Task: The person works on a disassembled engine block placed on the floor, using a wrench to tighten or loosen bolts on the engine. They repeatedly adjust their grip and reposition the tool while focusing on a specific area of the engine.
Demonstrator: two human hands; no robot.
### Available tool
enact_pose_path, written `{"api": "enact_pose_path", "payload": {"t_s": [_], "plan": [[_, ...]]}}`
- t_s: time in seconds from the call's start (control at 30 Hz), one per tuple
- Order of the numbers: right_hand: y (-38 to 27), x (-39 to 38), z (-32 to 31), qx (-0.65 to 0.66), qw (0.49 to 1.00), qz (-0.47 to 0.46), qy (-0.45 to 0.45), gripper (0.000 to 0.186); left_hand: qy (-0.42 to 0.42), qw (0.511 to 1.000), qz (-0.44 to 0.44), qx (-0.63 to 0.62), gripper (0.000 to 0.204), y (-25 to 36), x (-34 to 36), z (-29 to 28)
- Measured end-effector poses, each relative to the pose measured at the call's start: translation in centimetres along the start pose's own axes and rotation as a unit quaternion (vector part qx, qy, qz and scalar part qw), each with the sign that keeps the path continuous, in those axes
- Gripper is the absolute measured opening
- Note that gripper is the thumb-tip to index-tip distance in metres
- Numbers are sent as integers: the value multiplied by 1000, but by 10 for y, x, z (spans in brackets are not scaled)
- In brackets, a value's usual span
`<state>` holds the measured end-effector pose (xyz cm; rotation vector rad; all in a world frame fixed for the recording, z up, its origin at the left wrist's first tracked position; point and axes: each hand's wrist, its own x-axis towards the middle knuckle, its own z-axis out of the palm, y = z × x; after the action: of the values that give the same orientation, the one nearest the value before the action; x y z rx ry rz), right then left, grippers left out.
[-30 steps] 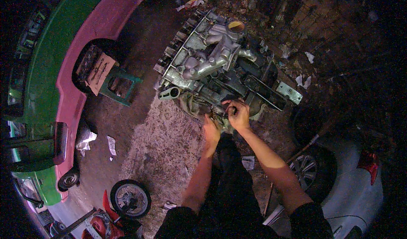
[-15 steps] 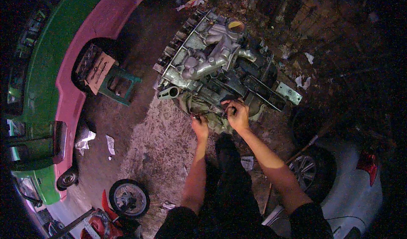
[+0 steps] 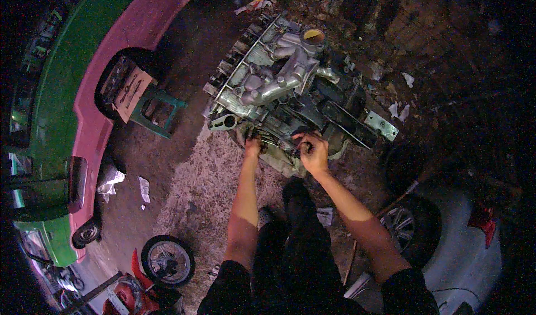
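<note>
A large engine point(image 3: 279, 89) lies on the ground, with a silver manifold on top, a slotted bracket point(image 3: 220, 122) at its left end and a metal plate point(image 3: 382, 125) sticking out right. A grimy cloth point(image 3: 287, 164) is under its near edge. My left hand point(image 3: 254, 146) reaches into the engine's lower left near the cloth, its dirty fingers curled; what they hold is too dark to make out. My right hand point(image 3: 312, 153) is closed at the engine's near side, thumb and fingers round something small and dark that I cannot make out.
A green and pink vehicle point(image 3: 97, 58) is at left, beside a green stool point(image 3: 162, 130) and tool-topped cardboard point(image 3: 131, 94). A loose wheel point(image 3: 167, 262) and red motorbike parts point(image 3: 131, 292) lie lower left. A grey car point(image 3: 458, 265) and wooden handle point(image 3: 410, 186) are at right.
My left hand has moved left and then up, from beside my right hand to the engine's lower left. My right hand stays almost in place.
</note>
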<state>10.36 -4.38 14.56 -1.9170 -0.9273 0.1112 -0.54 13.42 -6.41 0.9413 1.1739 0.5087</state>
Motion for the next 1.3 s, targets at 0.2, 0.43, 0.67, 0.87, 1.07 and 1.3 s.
{"api": "enact_pose_path", "payload": {"t_s": [0.2,0.43,0.67,0.87,1.07,1.3], "plan": [[1,-1,-2,10,999,41,-27,8,7,997,-66,-27,33,-7,-2,3],[-1,1,-3,-11,999,34,-24,8,77,955,240,154,41,6,-54,18],[-1,1,-2,8,1000,22,-14,10,103,909,266,305,49,-3,-143,60],[-1,3,-2,12,1000,0,-8,10,66,927,248,272,45,-7,-139,33],[2,1,-3,24,999,14,-17,11,81,920,300,238,28,6,-95,9],[-3,1,-3,3,1000,22,-14,11,45,984,32,171,36,-10,-16,10]]}}
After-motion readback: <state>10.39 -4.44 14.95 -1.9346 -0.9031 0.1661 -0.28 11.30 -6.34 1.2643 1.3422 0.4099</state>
